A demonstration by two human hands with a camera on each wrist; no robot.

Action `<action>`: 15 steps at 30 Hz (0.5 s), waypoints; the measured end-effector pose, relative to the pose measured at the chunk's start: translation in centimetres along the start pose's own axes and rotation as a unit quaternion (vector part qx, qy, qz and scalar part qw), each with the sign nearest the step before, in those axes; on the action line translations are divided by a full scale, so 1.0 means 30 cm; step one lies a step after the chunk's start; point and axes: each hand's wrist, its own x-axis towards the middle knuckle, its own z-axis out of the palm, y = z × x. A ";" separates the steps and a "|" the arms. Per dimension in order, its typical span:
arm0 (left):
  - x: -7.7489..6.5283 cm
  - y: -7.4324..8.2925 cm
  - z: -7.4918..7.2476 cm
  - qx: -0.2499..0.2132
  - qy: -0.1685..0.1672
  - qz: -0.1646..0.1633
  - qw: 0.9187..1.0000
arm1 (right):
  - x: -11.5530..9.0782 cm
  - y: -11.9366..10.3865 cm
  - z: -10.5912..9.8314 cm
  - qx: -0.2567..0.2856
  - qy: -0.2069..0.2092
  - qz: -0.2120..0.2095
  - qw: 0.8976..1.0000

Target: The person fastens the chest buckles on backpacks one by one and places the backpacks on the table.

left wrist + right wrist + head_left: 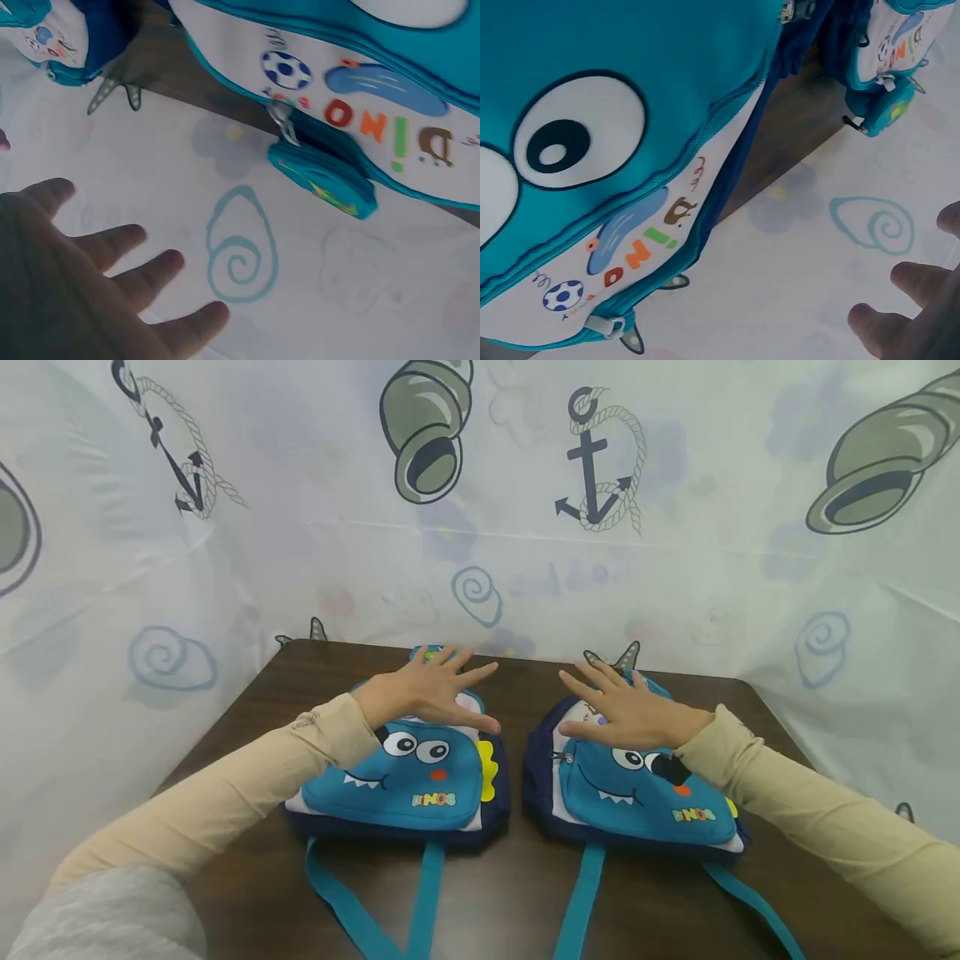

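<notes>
Two matching blue children's backpacks with a cartoon dinosaur face and the word DINOS lie side by side, straps toward the front. Over the top of the left backpack (397, 793) my left hand (429, 689) is held with fingers spread, nothing in it. My right hand (637, 714) hovers likewise over the upper part of the right backpack (637, 802), its fingers apart and pointing inward. Each hand hides part of the bag behind it. In the left wrist view a small teal tag (322, 176) hangs at the top of the left bag.
Both bags lie on a dark brown wooden table (247, 718). Teal straps (427, 893) run toward its near edge. A white cloth (337, 527) printed with anchors, shells and starfish hangs behind and at both sides.
</notes>
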 end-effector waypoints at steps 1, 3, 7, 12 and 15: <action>0.007 0.005 0.000 0.003 -0.003 -0.003 1.000 | -0.004 0.000 -0.002 -0.001 -0.002 0.004 1.000; 0.023 0.019 -0.001 0.007 -0.005 -0.007 1.000 | -0.013 0.003 -0.006 -0.003 -0.004 0.009 1.000; 0.059 0.061 -0.005 0.011 -0.005 -0.001 1.000 | -0.040 0.012 -0.013 0.001 -0.013 0.031 0.999; 0.094 0.132 -0.004 -0.001 -0.014 0.021 1.000 | -0.079 0.039 -0.018 0.008 -0.029 0.064 0.997; 0.109 0.171 -0.002 -0.007 -0.023 0.034 0.999 | -0.100 0.057 -0.020 0.014 -0.034 0.083 0.996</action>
